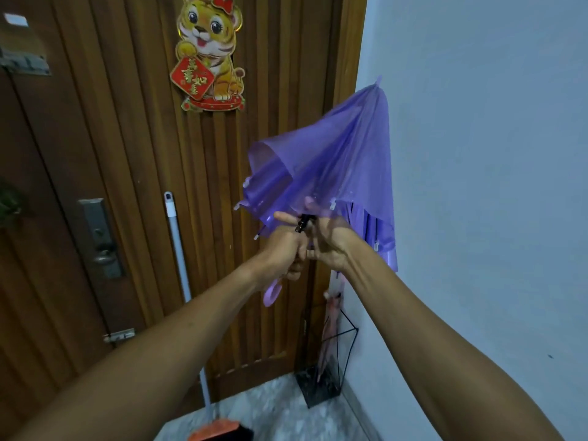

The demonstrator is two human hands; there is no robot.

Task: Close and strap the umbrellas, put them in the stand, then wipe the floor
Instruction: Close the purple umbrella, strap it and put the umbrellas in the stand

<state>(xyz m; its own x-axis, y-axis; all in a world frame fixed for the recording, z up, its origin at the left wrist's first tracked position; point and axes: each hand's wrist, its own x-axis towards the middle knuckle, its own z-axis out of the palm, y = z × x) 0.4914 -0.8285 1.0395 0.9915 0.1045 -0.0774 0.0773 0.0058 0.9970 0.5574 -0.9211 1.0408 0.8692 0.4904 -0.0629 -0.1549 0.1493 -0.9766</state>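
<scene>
Purple umbrella (334, 154) before wooden door (127, 154); wire stand (318, 389) in corner, speckled floor (280, 409).

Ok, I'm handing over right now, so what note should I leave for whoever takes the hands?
Left hand: grips the purple umbrella by its shaft, just above the hooked handle.
Right hand: holds the shaft at the black slider, under the canopy.
Done: pink umbrella is in the stand by the wall.
Purple umbrella is half collapsed and unstrapped.
Left: finish closing, strap it, put it in the stand, wipe the floor. A white-handled cleaning tool leans on the door.
</scene>
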